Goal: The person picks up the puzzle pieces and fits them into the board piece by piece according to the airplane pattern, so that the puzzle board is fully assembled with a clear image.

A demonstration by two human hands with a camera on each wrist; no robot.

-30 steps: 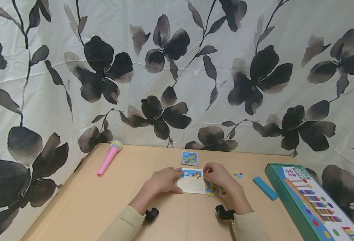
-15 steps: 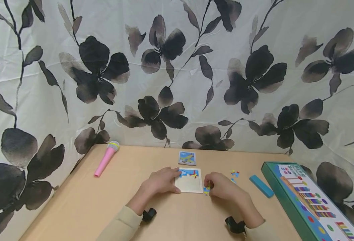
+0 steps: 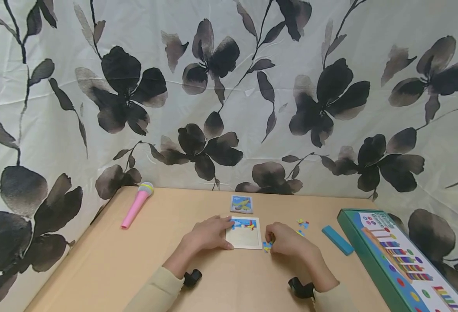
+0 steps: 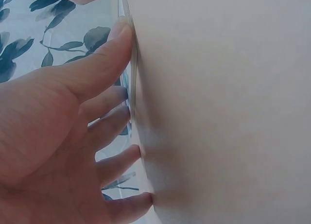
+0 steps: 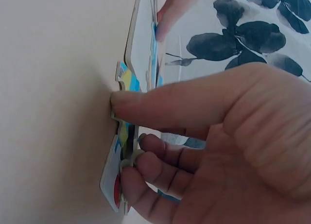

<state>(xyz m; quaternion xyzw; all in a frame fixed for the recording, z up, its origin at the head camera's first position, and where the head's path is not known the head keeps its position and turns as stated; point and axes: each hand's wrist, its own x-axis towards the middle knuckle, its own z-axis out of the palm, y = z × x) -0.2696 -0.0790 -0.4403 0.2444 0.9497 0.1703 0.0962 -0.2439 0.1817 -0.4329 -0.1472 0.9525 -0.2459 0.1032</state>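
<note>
"Right hand (image 3: 289, 239) had dropped lower since a second ago and pinched flat yellow-and-blue puzzle pieces (image 3: 267, 246)," I reported remotely.

"How far along was it?"

"Early, I judged. Just left of that grip, the white-rimmed rectangular tray (image 3: 244, 239) had its top strip filled, its lower part bare. The left hand (image 3: 207, 234) touched its left edge, fingers extended. Right of the grip, a small multicoloured cluster (image 3: 302, 223) remained loose."

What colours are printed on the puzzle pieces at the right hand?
Mainly blue and yellow, some red on the puzzle pieces; clearest in right wrist view.
</note>
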